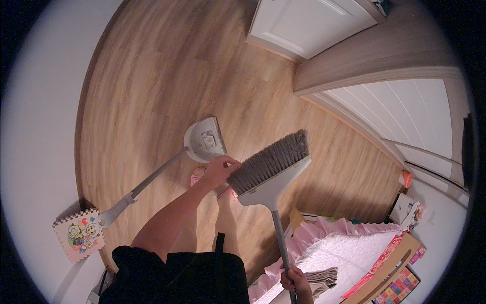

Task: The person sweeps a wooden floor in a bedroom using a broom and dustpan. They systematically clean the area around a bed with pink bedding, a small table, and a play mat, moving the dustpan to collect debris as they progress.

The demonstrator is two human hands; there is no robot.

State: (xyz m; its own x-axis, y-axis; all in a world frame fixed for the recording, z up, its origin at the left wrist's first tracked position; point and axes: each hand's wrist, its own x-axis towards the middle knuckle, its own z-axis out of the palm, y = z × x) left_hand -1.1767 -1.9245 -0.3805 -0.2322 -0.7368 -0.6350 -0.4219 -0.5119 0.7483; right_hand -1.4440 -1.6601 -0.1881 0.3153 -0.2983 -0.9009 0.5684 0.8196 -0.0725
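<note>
My right hand (296, 281) is wrapped round the grey handle of a broom (273, 195), low in the picture. The broom is held head-up in front of me, its dark grey bristles fanned toward the far side. At the left end of the bristles my left hand (220, 171) is closed, thumb and fingertips pinched together against the bristle edge. What lies in the pinch is too small to make out. A long-handled dustpan (198, 143), white and grey, sits on the floor beyond my left hand. Some debris shows in its pan, and its handle slants toward the lower left.
Wood flooring (152, 86) spreads around my feet in pink slippers (197, 175). A bed (329, 253) with a pink ruffled cover and a folded cloth (323, 280) is at right. Foam mats (80, 235) lean by the left wall. White doors (309, 25) stand ahead.
</note>
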